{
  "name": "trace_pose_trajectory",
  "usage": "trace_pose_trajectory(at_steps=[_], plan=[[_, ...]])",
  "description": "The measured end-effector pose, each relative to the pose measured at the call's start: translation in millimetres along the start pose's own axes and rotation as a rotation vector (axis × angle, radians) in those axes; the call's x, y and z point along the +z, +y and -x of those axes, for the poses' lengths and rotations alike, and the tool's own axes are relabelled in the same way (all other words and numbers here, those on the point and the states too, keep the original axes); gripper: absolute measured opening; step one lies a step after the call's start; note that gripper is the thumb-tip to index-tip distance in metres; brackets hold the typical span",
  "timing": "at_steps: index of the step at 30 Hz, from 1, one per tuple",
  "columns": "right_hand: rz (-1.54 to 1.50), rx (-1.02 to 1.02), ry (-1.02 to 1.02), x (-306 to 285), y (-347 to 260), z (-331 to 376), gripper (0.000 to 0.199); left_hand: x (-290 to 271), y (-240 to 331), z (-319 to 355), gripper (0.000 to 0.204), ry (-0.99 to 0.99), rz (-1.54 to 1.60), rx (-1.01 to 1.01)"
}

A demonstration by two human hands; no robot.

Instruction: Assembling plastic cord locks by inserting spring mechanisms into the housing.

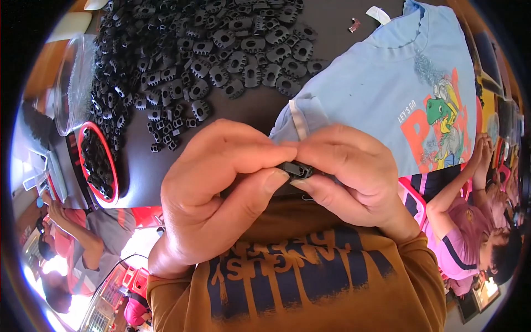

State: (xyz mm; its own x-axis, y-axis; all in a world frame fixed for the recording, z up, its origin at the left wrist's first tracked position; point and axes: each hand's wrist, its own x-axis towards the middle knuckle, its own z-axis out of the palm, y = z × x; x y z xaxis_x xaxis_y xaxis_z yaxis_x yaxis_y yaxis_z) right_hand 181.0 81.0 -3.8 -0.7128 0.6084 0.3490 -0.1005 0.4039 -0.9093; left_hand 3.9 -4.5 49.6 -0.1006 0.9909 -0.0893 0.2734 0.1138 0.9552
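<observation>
Close to my chest, a small black plastic hair-clip piece (296, 169) is pinched between my two hands. My left hand (221, 182) grips its left end between thumb and index finger. The right end sits between the thumb and fingertips of my right hand (354, 177). My fingers cover much of the piece, so its full shape is hidden. Beyond my hands, a large pile of black toothed claw-clip pieces (238, 61) spreads over the dark table (232, 113). Smaller black pieces (163, 130) lie at the pile's near edge.
A red-rimmed basket (117, 185) of black pieces stands at the left table edge, near a clear plastic tub (69, 94). On the right lies a light blue T-shirt (354, 83) with a dinosaur print. Other people sit to the right (470, 238) and left (72, 238).
</observation>
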Motion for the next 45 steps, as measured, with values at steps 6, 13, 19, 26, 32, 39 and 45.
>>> trace_pose_trajectory(at_steps=[6,13,19,26,32,39,45], plan=[[-0.051,0.092,-0.001,-4.1,-6.5,-1.4,0.027,-2.7,0.4,-3.0,0.018,0.000,-0.125,0.047],[-0.050,0.035,0.010,-2.5,-1.1,2.2,0.023,-1.2,0.7,-4.4,0.018,-0.037,-0.171,0.081],[-0.067,0.048,0.028,-3.8,-2.1,1.8,0.022,5.8,-5.0,-10.1,0.018,-0.027,-0.345,0.257],[-0.126,0.150,0.122,-1.1,-5.4,5.1,0.016,7.9,-8.5,-18.6,0.017,-0.052,-0.305,0.301],[-0.238,0.341,0.189,5.4,-12.8,8.0,0.015,10.2,-10.2,-17.9,0.017,0.021,-0.368,0.393],[-0.722,0.435,0.173,18.7,-26.1,7.0,0.013,9.1,-11.5,4.6,0.046,0.130,-0.459,0.516],[-0.673,0.340,0.161,26.2,-27.8,1.7,0.015,0.0,-23.8,6.2,0.047,0.105,-0.597,0.715]])
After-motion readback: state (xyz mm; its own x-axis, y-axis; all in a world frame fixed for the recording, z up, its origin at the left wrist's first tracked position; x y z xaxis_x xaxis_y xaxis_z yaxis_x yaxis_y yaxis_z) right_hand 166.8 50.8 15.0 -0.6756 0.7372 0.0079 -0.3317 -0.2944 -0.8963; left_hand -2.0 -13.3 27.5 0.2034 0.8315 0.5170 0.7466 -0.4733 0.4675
